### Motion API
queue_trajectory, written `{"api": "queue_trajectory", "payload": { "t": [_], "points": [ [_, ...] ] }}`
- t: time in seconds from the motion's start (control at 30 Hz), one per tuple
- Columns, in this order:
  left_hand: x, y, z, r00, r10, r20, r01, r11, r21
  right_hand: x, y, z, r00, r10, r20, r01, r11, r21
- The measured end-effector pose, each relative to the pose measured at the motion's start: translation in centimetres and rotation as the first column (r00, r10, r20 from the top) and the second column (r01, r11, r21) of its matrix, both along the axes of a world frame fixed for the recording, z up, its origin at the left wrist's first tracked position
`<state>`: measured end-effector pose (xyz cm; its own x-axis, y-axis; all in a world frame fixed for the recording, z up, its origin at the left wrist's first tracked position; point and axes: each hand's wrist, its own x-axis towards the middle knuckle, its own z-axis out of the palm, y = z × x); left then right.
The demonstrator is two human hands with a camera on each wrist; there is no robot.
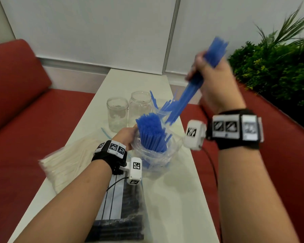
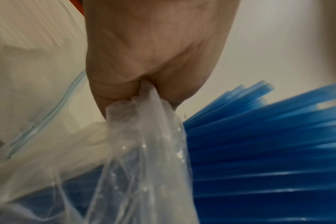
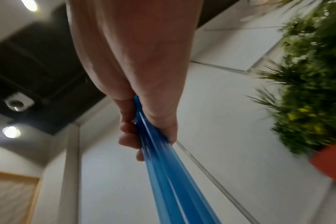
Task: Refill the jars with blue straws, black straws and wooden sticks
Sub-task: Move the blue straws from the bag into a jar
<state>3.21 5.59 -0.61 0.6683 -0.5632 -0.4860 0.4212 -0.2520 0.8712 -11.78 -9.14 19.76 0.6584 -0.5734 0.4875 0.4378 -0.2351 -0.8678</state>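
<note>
Black straws (image 1: 123,216) in a clear bag, lying flat at the near end of the long white table (image 1: 174,199). Red sofa seats (image 1: 25,111) on both sides, green plants (image 1: 279,71) far right. White wooden sticks (image 1: 67,162) in a flat bag by the left edge. Clear plastic bag (image 1: 154,155) standing mid-table, full of blue straws (image 1: 151,132) poking up. Left hand (image 1: 125,137) pinching the bag's rim (image 2: 144,109), fingers tight on the plastic. Right hand (image 1: 211,76) up high, fist closed round a bunch of blue straws (image 1: 188,97), slanting down toward the third jar (image 1: 162,111), already with some blue straws inside. Two empty glass jars (image 1: 117,114) (image 1: 139,107) side by side, left of that one.
</note>
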Motion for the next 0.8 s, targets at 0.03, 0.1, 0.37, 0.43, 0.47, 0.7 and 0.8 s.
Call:
{"api": "queue_trajectory", "payload": {
  "t": [0.03, 0.1, 0.37, 0.43, 0.47, 0.7, 0.8],
  "points": [
    [0.1, -0.2, 0.0, 1.000, -0.004, 0.002, 0.004, 1.000, -0.008, 0.3, -0.8, 2.3, 0.997, 0.003, 0.075, -0.002, 1.000, -0.013],
    [0.2, -0.5, -0.1, 1.000, 0.005, -0.012, -0.005, 0.999, -0.035, 1.4, -2.2, 5.3, 0.978, -0.034, 0.206, 0.043, 0.998, -0.039],
    [0.6, -1.0, -1.3, 0.999, -0.004, -0.034, 0.000, 0.990, -0.138, 11.7, -5.7, -0.9, 0.952, -0.290, 0.101, 0.298, 0.951, -0.080],
    [0.8, -1.2, -1.4, 0.999, -0.023, -0.049, 0.015, 0.987, -0.162, 13.8, -6.7, -4.0, 0.952, -0.306, 0.014, 0.306, 0.949, -0.072],
    [0.9, -1.3, -1.4, 0.997, -0.031, -0.064, 0.019, 0.984, -0.175, 14.8, -7.1, -5.5, 0.949, -0.313, -0.034, 0.311, 0.948, -0.068],
    [1.1, -1.4, -1.4, 0.995, 0.006, -0.096, -0.020, 0.988, -0.151, 16.2, -9.4, -11.9, 0.911, -0.293, -0.291, 0.291, 0.955, -0.049],
    [0.9, -1.6, -1.1, 0.995, 0.012, -0.102, -0.026, 0.991, -0.132, 15.8, -9.9, -11.6, 0.896, -0.394, -0.206, 0.356, 0.913, -0.200]
  ]
}}
